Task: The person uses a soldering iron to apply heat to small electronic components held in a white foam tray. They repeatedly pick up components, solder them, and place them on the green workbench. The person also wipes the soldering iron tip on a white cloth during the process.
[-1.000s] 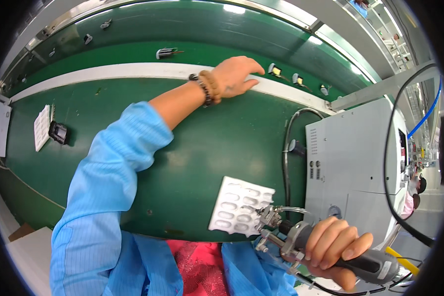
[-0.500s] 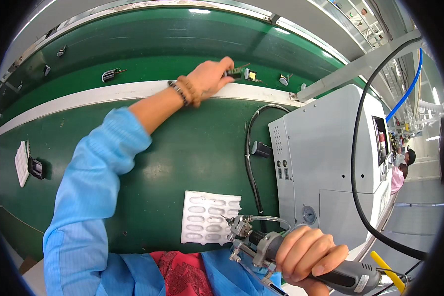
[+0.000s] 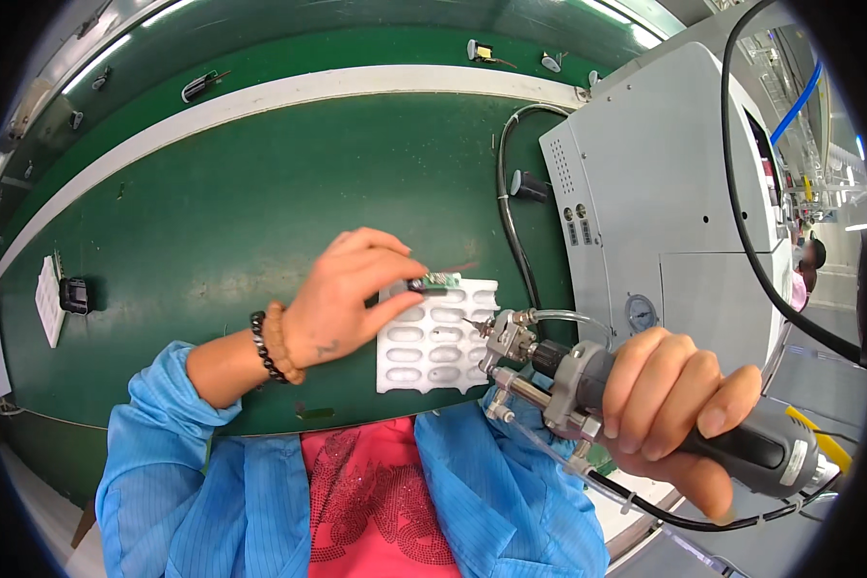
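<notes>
We pinch a small green component (image 3: 437,280) between the thumb and forefinger of the left hand (image 3: 342,303), the fingers (image 3: 395,260) clamped on its left end, so that most of the part juts out to the right of the fingertips. It hangs just above the upper edge of the white moulded tray (image 3: 438,337), which lies flat on the green table (image 3: 212,212). The right hand (image 3: 679,409) is wrapped shut around the black grip of a dispensing tool (image 3: 568,371); its metal tip (image 3: 475,325) points left over the tray, near the component but apart from it. To do this step well, in our judgement, we keep the part level and steady over one tray pocket, keep the fingertips clear of its exposed end, and bring the tip in slowly. A grey machine housing (image 3: 665,202) stands to the right.
</notes>
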Tool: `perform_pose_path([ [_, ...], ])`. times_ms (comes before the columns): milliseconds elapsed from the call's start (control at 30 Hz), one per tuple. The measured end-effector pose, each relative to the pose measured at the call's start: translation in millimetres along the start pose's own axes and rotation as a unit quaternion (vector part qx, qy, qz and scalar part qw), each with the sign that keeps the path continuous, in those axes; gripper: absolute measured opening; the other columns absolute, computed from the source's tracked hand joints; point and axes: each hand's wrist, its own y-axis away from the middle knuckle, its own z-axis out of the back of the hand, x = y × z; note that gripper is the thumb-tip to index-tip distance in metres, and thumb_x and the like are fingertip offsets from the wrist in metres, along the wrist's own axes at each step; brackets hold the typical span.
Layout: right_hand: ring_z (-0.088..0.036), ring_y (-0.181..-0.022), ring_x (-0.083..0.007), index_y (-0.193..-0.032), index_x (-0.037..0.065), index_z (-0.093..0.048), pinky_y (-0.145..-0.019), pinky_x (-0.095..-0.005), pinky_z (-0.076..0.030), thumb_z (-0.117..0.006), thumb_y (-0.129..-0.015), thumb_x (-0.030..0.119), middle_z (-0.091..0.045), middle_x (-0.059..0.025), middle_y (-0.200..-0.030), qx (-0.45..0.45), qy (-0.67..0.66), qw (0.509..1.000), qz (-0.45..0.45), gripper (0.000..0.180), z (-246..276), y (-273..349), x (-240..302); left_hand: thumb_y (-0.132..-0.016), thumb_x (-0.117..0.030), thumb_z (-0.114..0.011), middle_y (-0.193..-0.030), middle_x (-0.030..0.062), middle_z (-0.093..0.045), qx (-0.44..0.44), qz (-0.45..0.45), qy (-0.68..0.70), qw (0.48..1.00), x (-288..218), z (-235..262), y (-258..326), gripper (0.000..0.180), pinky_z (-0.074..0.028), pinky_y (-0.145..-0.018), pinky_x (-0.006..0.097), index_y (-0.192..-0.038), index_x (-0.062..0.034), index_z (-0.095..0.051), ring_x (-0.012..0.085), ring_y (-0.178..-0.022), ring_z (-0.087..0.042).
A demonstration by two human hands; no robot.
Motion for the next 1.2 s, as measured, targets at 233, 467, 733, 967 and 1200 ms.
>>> perform_pose_path([
  [233,-0.054,-0.050,-0.0093,-0.102,0.006,-0.046,-0.044,-0.0207,-0.048,-0.071,-0.086,0.052,-0.054,0.0003,-0.066,0.016,0.015,1.000,-0.014,0.055,-7,-7,-13,-0.072,-0.011,-0.082,-0.098,0.0077,-0.071,-0.003,0.008,0.016,1.000,7,-30,13,0.032,-0.049,-0.087,0.041,-0.101,-0.0057,-0.070,0.0275,-0.100,-0.065],
  [467,-0.054,-0.050,-0.0087,-0.104,0.006,-0.046,-0.044,-0.0206,-0.047,-0.069,-0.085,0.056,-0.054,0.0012,-0.067,0.032,0.041,0.998,-0.035,0.059,-13,-10,-41,-0.069,-0.012,-0.084,-0.101,0.0092,-0.072,-0.027,0.013,0.039,0.999,17,-32,18,0.032,-0.051,-0.086,0.040,-0.098,-0.0040,-0.072,0.0284,-0.101,-0.065],
  [733,-0.054,-0.049,-0.0080,-0.104,0.007,-0.046,-0.043,-0.0203,-0.045,-0.068,-0.085,0.058,-0.054,0.0022,-0.067,0.037,0.054,0.997,-0.045,0.060,-17,-9,-51,-0.069,-0.011,-0.084,-0.100,0.0092,-0.072,-0.023,0.021,0.065,0.997,18,-30,16,0.030,-0.050,-0.085,0.040,-0.094,-0.0026,-0.071,0.0280,-0.100,-0.065],
  [967,-0.053,-0.049,-0.0075,-0.103,0.008,-0.045,-0.043,-0.0203,-0.044,-0.069,-0.086,0.056,-0.053,0.0027,-0.066,0.014,0.027,0.999,-0.042,0.056,-20,-5,-62,-0.068,-0.009,-0.083,-0.098,0.0091,-0.072,-0.025,0.019,0.054,0.998,20,-29,19,0.030,-0.050,-0.085,0.039,-0.094,-0.0023,-0.071,0.0277,-0.100,-0.065],
  [1200,-0.052,-0.048,-0.0076,-0.098,0.009,-0.043,-0.043,-0.0215,-0.042,-0.070,-0.087,0.051,-0.053,0.0028,-0.064,0.045,0.067,0.993,-0.081,0.051,-29,-16,-59,-0.068,-0.008,-0.082,-0.097,0.0093,-0.071,-0.021,0.012,0.061,0.998,16,-31,15,0.029,-0.053,-0.085,0.039,-0.094,-0.0021,-0.070,0.0281,-0.098,-0.065],
])
